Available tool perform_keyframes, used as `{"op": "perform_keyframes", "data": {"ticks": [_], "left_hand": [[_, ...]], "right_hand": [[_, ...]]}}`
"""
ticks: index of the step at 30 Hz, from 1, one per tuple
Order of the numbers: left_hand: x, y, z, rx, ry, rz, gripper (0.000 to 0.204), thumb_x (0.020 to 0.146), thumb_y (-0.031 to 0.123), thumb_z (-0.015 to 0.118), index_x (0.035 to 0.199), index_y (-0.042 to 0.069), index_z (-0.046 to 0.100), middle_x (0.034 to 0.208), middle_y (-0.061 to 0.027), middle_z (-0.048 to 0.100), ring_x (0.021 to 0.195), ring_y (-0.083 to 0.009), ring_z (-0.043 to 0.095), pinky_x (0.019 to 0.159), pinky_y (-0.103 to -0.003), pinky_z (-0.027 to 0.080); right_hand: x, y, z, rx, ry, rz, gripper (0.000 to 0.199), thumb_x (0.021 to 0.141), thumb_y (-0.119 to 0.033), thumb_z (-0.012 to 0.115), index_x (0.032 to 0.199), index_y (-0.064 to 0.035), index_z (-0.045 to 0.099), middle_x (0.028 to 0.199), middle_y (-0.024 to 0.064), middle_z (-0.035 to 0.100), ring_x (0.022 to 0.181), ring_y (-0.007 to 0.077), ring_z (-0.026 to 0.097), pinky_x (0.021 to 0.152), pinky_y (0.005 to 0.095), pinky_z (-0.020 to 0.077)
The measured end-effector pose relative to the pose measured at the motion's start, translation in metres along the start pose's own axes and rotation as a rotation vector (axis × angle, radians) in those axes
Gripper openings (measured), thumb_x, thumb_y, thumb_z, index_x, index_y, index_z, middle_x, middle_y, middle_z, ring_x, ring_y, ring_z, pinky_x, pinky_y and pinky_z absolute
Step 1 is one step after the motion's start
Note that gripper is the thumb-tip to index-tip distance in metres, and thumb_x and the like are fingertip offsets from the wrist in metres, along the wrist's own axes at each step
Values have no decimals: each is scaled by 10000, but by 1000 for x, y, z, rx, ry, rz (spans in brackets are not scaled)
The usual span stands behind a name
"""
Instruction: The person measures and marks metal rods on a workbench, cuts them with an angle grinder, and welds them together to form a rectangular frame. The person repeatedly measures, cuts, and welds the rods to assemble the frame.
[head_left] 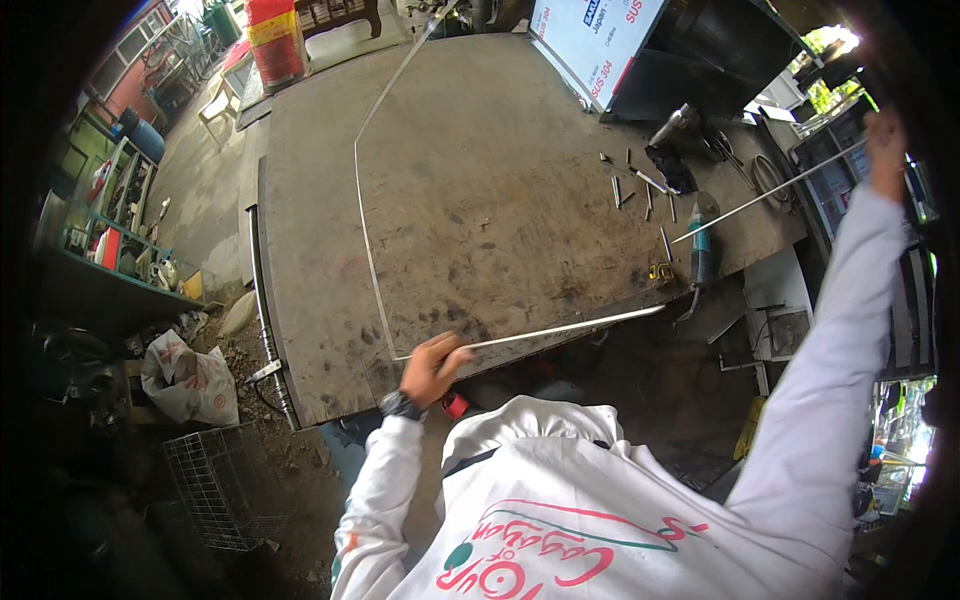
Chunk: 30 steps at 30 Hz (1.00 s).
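Shirt [540,480] filled foreground, hands apart.
Left hand [432,368] gripped strip [565,328] at table [480,210] near edge; right hand [885,155] held rod [770,191].

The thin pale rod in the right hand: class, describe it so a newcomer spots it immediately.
Right of the large brown table is the outstretched right hand. It holds the thin pale rod, slanting over the table's right side; unlike the cornered pale strip at the left hand, it runs straight.
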<state>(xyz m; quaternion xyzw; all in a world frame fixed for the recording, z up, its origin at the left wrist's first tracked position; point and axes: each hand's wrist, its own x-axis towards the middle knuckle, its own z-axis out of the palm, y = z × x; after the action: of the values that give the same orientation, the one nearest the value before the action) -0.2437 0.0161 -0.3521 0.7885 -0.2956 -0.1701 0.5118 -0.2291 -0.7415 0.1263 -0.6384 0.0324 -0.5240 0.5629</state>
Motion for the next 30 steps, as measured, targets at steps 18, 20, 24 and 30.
{"op": "perform_keyframes", "data": {"ticks": [18,20,24,30], "left_hand": [[-77,-143,-39,779,219,-576,233,934,303,770,1038,95,784,1010,-122,661,1044,-355,625,952,-463,468],[-78,-155,-34,702,235,-602,244,937,291,774,1062,82,756,1065,-137,659,1076,-376,626,933,-465,489],[-71,-163,-13,693,308,-649,263,946,263,774,1075,45,703,1125,-158,645,1103,-388,621,950,-477,488],[-111,-158,-7,753,389,-705,300,950,243,779,1153,36,702,1249,-187,615,1193,-407,603,1016,-493,485]], "right_hand": [[-545,364,-50,-661,-313,1409,543,1102,-494,509,995,11,677,719,124,744,556,196,707,495,326,569],[-529,362,-48,-784,-591,1300,566,1105,-495,493,955,17,683,651,113,708,518,177,673,477,327,533],[-517,385,-57,-1085,-1070,681,494,1066,-419,529,828,-23,703,785,212,731,752,416,720,763,551,549],[-439,394,35,-1127,-1117,788,294,1045,-289,610,1097,-26,730,1029,218,762,1029,460,706,901,541,558]]}}
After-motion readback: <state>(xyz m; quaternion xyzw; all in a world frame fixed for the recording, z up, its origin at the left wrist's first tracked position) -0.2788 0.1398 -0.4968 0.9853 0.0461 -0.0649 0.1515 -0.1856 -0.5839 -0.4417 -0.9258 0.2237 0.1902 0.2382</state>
